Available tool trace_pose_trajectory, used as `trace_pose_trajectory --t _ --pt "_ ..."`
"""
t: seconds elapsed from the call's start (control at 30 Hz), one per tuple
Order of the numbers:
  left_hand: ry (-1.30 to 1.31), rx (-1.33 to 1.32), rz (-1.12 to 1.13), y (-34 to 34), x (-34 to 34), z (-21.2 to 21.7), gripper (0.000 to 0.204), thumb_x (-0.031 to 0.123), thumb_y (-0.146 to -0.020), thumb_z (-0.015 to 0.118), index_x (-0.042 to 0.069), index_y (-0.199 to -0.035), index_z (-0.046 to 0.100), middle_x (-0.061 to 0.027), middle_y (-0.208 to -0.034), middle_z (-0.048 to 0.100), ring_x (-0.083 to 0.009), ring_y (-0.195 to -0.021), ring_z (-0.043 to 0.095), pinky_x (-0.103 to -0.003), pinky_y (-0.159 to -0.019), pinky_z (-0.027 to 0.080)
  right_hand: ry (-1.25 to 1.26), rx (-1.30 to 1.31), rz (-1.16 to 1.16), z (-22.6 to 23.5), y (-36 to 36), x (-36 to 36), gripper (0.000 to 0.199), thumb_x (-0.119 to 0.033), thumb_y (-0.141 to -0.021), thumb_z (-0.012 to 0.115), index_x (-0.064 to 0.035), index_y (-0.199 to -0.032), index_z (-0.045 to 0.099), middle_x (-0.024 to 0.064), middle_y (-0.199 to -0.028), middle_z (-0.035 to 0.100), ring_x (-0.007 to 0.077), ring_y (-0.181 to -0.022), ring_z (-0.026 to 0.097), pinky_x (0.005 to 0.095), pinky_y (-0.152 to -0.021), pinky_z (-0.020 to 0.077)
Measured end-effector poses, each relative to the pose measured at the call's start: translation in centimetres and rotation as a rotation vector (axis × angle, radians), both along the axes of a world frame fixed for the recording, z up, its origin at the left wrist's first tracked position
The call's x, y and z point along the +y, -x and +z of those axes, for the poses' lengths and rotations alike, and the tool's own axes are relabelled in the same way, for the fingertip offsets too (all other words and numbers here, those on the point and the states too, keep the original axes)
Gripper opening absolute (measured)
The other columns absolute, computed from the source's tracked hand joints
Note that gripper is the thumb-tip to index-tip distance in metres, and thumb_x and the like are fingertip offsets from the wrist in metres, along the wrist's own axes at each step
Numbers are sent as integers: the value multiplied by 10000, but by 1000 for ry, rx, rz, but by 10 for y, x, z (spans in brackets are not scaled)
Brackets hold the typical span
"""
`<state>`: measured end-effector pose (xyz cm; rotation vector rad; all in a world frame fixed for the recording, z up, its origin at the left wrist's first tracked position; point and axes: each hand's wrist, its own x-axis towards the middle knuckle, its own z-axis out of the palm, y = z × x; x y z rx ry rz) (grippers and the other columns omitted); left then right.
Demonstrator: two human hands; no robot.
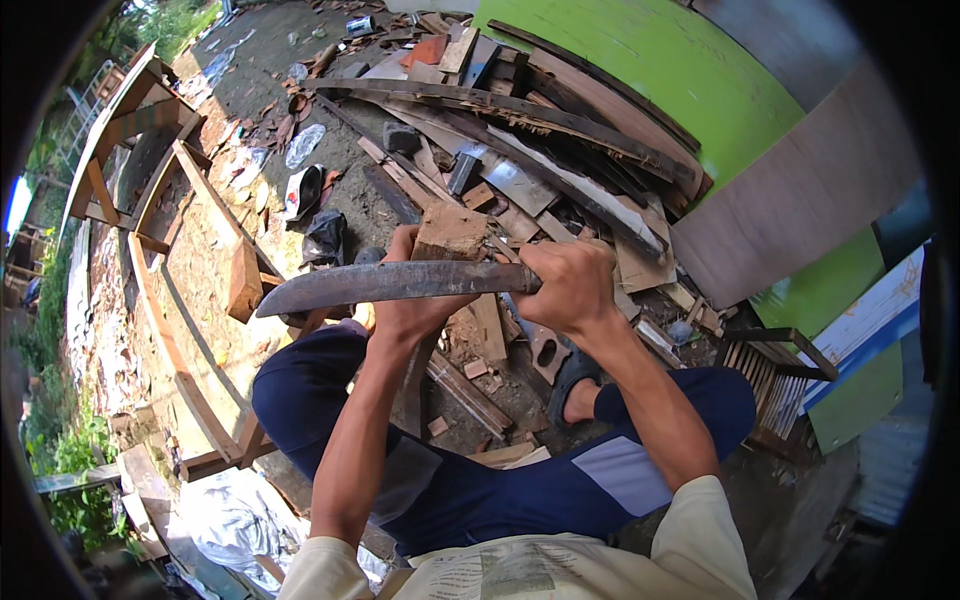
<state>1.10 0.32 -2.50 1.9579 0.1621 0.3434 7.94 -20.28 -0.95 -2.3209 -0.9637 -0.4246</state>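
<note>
Nearest the camera is a cream shirt (540, 575), and beyond it navy trousers (480, 500) with grey panels, the knees spread wide to either side. Both bare forearms reach forward between the knees, and the hands are close together. The right hand (572, 285) is wrapped around the handle end of a machete (400, 282), whose dark, worn blade lies crosswise with its tip toward the left. The left hand (405, 312), partly hidden under the blade, is clamped on a rough wooden block (455, 230), which stands just past the blade, in front of the person; whether the edge touches the wood I cannot tell. Below the right hand, a dark sandal (572, 378) shows on a foot, among wood offcuts (468, 392).

To the left, a crumpled white cloth (235, 515) lies near a long wooden frame (190, 410); to the right stands a slatted crate (772, 385). Past the hands, a black plastic bag (325, 238) lies left of a heap of old timber (560, 125). Farther still, a bright green panel (640, 70) stands behind the heap.
</note>
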Motion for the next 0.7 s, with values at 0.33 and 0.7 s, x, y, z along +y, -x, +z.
trace_pose_trajectory --t 0.33,0.7 --pt "38 12 0 -2 -6 -1 689 211 -673 919 3 -1178 499 -80 -926 727 -128 -858 701 -289 -757 564 -19 10 -17 -1 -3 0 188 -222 -732 691 -91 -639 593 112 -577 607 318 -502 632 441 -493 470" --pt "-252 12 6 -4 3 5 632 250 -617 909 -6 -1089 577 -91 -892 723 -157 -836 704 -328 -757 567 -36 11 14 -39 -17 -5 276 -253 -752 724 -71 -627 558 135 -593 593 355 -565 634 450 -522 478"
